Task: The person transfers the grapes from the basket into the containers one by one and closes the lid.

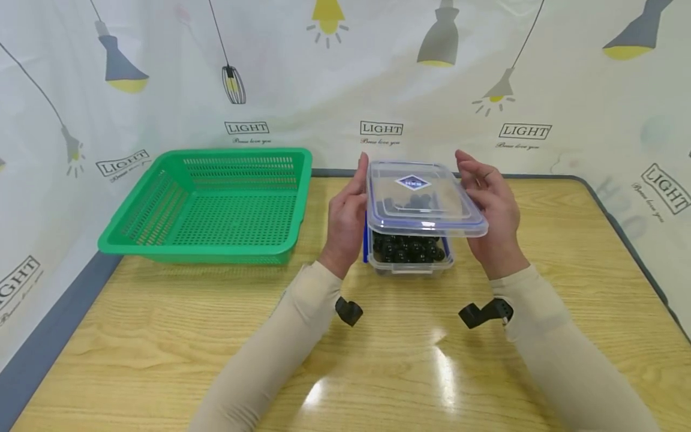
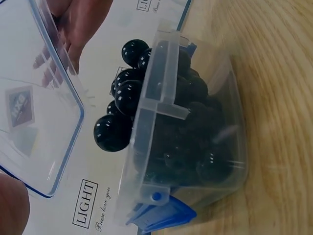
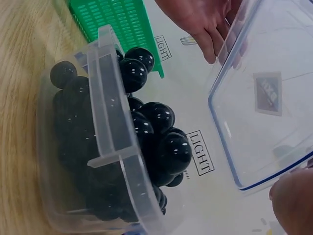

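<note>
Clear rectangular plastic lid with blue seal and blue label (image 1: 423, 201) held level between both hands, lifted just above clear plastic container of glossy black balls (image 1: 410, 252). Left hand (image 1: 348, 213) pressed against lid's left edge, fingers nearly straight; right hand (image 1: 491, 201) curved round lid's right edge. Container stood on light wooden table (image 1: 162, 336), between the wrists, near green perforated plastic basket (image 1: 210, 204) on its left. From left wrist view: blue latch (image 2: 164, 215) hung open at container's end, balls (image 2: 122, 110) heaped above rim. From right wrist view: basket corner (image 3: 117, 22) behind container, lid (image 3: 266, 93) clear of rim.
</note>
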`<state>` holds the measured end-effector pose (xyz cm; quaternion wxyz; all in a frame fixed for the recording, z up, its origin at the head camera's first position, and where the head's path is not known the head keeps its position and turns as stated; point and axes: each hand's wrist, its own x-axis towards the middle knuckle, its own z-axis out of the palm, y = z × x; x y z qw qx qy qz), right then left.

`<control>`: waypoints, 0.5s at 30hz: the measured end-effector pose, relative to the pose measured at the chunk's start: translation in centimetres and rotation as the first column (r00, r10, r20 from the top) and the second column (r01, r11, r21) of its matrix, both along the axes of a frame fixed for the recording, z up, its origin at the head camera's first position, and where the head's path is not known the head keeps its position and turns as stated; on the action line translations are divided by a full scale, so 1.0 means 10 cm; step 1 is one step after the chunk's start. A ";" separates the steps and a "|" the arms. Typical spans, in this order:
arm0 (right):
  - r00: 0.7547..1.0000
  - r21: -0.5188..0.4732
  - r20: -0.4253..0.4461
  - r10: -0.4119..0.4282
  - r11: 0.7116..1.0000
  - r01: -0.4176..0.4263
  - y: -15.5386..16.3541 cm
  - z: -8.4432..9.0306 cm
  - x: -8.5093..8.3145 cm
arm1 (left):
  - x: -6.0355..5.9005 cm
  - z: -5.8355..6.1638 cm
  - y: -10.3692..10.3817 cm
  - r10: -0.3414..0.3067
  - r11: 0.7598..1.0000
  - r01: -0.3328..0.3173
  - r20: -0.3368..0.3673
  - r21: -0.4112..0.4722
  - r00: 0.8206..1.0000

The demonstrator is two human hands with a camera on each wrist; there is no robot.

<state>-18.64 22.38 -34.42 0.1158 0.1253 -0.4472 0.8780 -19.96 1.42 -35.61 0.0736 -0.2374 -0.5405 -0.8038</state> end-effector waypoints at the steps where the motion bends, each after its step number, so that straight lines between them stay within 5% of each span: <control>1: 1.000 0.010 0.021 0.004 1.000 -0.005 0.01 -0.01 0.00 | 0.00 -0.01 -0.01 0.005 1.000 -0.005 0.005 -0.006 1.000; 10: 0.995 0.194 0.094 -0.027 0.981 0.009 0.08 -0.24 -0.10 | 0.08 -0.02 -0.03 0.049 0.987 -0.031 0.116 -0.155 0.992; 15: 0.989 0.304 0.126 -0.076 0.952 0.034 0.06 -0.36 -0.20 | -0.06 -0.18 -0.03 0.036 0.980 0.001 0.184 -0.199 0.982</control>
